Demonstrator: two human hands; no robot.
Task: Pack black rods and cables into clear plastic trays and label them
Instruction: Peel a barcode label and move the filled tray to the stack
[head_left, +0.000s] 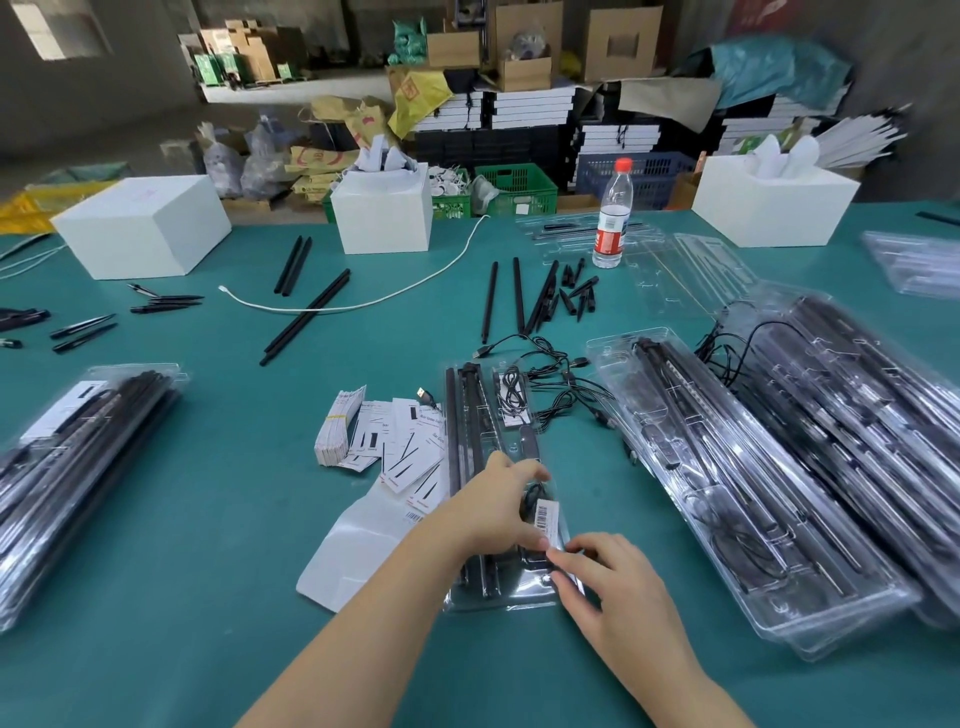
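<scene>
Both hands curled, pressing barcode label (546, 514), tray (498, 519)

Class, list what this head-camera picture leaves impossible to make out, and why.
1. Barcode label: print too small.
2. Tray near end: hidden under left hand and right hand.
3. Right stack: motion-blurred.
4. Left stack: cut off by the frame edge.
5. Cards: text too small.

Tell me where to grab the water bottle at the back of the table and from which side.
Grip the water bottle around its labelled middle, coming from the near side. It stands upright and seems capped, the round body suits a wrapping grasp, and loose black rods lie to its left, so reach in carefully.
</scene>
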